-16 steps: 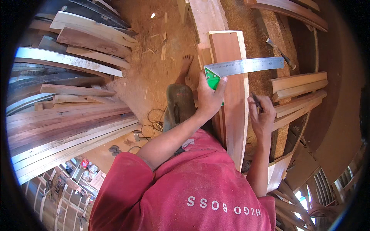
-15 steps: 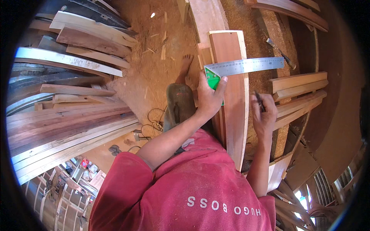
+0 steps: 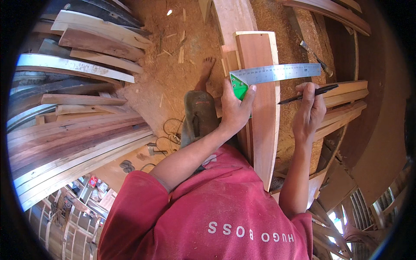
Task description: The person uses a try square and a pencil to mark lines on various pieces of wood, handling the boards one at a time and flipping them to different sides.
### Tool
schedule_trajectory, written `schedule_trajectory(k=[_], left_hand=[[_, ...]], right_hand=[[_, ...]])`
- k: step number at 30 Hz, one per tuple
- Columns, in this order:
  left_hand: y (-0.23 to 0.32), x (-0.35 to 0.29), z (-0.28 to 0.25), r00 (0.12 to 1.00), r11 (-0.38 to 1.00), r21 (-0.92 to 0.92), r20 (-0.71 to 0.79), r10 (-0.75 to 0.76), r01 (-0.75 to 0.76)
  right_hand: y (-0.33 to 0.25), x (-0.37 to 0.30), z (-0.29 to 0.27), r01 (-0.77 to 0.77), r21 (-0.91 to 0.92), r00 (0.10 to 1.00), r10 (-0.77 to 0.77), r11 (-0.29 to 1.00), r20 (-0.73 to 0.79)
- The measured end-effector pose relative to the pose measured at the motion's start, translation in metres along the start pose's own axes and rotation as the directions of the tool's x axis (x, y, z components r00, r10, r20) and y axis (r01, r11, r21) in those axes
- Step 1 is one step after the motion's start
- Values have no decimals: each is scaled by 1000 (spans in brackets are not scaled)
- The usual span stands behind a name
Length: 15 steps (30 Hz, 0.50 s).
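Note:
My left hand [image 3: 236, 106] is closed round the green handle of a try square [image 3: 277, 73], holding it against the left edge of a reddish-brown board [image 3: 262, 130]. The square's steel blade lies across the board and sticks out past its right edge. To the right of the board, my right hand [image 3: 309, 108] pinches a black pen or marker [image 3: 310, 93] between thumb and fingers. Its thin tip points left and hangs close to the board's right edge, below the blade. Whether the tip touches the wood I cannot tell.
Stacked planks [image 3: 78, 134] fill the left side. A chisel-like tool [image 3: 316, 58] lies beyond the blade, at the upper right. Short timber pieces [image 3: 342, 97] rest right of my right hand. My bare foot [image 3: 208, 65] stands on the sawdust-covered floor, with a cord [image 3: 173, 130] near my knee.
My right hand has moved a little right and up and turned, so the pen now lies nearly level with its tip toward the board. My left hand and the square stay in place.

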<state>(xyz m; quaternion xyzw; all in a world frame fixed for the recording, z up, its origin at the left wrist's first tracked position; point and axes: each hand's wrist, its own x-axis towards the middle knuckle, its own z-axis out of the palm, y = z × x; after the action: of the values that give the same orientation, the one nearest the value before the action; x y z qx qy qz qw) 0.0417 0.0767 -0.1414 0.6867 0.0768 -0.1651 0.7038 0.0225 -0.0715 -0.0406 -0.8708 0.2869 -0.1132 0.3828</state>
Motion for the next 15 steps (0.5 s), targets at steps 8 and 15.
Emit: schedule_trajectory(k=[8,15], left_hand=[[2,0,0,1000,1000,22,-10,13,-12],[-3,0,1,1000,1000,-19,-5,-25,25]], right_hand=[[-4,19,22,-10,171,1000,10,985,-2],[-2,41,50,35,133,996,-45,990,74]])
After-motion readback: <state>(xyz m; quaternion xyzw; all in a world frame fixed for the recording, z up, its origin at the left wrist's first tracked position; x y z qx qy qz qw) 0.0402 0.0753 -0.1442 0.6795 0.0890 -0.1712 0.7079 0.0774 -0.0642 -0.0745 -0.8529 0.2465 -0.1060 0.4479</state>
